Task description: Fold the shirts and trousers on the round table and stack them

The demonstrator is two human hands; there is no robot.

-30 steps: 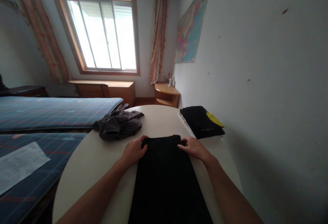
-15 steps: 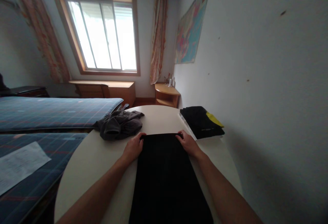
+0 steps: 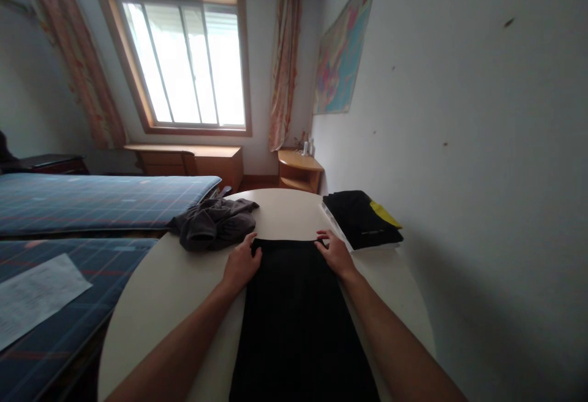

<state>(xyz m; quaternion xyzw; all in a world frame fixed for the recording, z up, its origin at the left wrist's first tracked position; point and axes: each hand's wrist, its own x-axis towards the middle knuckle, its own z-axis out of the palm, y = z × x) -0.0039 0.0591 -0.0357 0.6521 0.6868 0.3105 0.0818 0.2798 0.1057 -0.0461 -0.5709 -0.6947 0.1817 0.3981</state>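
A long black cloth garment (image 3: 294, 316) lies flat on the round pale table (image 3: 151, 304), running from its far edge down past the bottom of the view. I cannot tell which kind of garment it is. At its far left corner is my left hand (image 3: 242, 262), open, with thumb and index finger apart and the thumb over the cloth's side. By the far right corner my right hand (image 3: 337, 255) is also open, its fingers lifted and the thumb near the cloth. A crumpled dark grey garment (image 3: 215, 223) lies beyond my left hand.
A folded black garment with a yellow patch (image 3: 361, 218) sits on something white at the table's right, close to the wall (image 3: 482, 206). Two plaid mattresses (image 3: 105, 203) are at the left, the nearer bearing a paper sheet (image 3: 41, 295). A wooden corner shelf (image 3: 298, 160) stands behind the table.
Both hands have loosened from the far corners of the black garment, and their fingers have spread and lifted. The garment lies almost where it was.
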